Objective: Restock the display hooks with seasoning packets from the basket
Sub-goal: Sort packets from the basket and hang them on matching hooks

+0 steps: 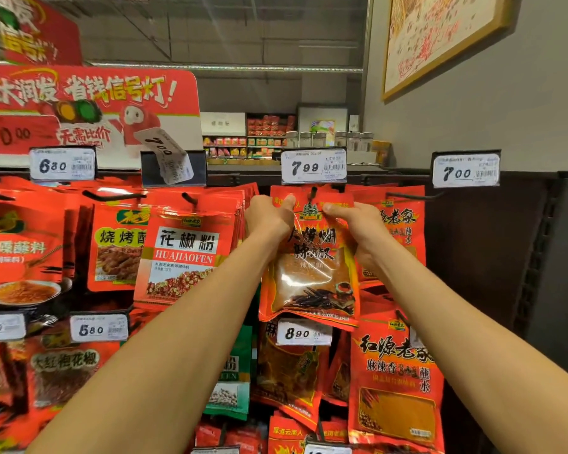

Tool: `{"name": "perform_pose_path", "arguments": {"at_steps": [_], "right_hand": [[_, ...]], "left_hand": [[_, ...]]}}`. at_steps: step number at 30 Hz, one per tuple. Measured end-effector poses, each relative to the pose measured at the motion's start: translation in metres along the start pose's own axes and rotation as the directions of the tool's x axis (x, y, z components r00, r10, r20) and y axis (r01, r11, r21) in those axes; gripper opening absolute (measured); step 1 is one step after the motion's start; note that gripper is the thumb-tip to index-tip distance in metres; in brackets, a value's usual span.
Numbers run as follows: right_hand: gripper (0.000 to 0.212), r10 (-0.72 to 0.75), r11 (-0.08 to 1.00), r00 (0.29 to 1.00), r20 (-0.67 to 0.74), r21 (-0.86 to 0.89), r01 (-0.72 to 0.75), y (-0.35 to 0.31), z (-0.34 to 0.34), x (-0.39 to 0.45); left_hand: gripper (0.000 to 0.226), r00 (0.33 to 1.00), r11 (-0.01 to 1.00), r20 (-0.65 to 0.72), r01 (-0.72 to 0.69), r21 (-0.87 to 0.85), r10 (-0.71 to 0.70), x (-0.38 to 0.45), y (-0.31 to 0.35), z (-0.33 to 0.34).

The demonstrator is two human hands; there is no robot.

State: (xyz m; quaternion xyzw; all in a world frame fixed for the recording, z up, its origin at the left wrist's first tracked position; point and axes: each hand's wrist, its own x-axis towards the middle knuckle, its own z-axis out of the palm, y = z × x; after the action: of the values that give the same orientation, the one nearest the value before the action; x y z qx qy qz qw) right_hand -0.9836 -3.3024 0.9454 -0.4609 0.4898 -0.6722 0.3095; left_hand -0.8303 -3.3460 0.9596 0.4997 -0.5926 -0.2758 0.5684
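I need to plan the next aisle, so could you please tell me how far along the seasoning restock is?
Done: the hooks to the left look full, such as the red Sichuan pepper powder packets. In hand: the left hand and right hand pinch the top of a red chilli powder packet at the black metal hook under the white 7.99 price tag. Left: unclear, as the basket is out of view.

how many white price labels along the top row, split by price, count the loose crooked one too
6.80 label: 1
7.00 labels: 2, one of them hanging loose and tilted
7.99 label: 1
Total: 4
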Motion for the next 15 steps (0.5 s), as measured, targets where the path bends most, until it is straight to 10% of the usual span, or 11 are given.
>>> {"name": "perform_pose_path", "arguments": {"at_steps": [9, 15], "right_hand": [[0.027, -0.173, 0.895, 0.967, -0.189, -0.440, 0.074, 0.012, 0.014, 0.067], [0.053, -0.106, 0.905, 0.954, -0.280, -0.425, -0.025, 0.032, 0.024, 0.119]], "left_hand": [[0.026, 0.998, 0.999, -0.042, 0.048, 0.022, -0.047, 0.041, -0.012, 0.037], [0.029, 0.993, 0.991, -0.052, 0.110, 0.077, -0.107, 0.078, -0.020, 0.070]]}}
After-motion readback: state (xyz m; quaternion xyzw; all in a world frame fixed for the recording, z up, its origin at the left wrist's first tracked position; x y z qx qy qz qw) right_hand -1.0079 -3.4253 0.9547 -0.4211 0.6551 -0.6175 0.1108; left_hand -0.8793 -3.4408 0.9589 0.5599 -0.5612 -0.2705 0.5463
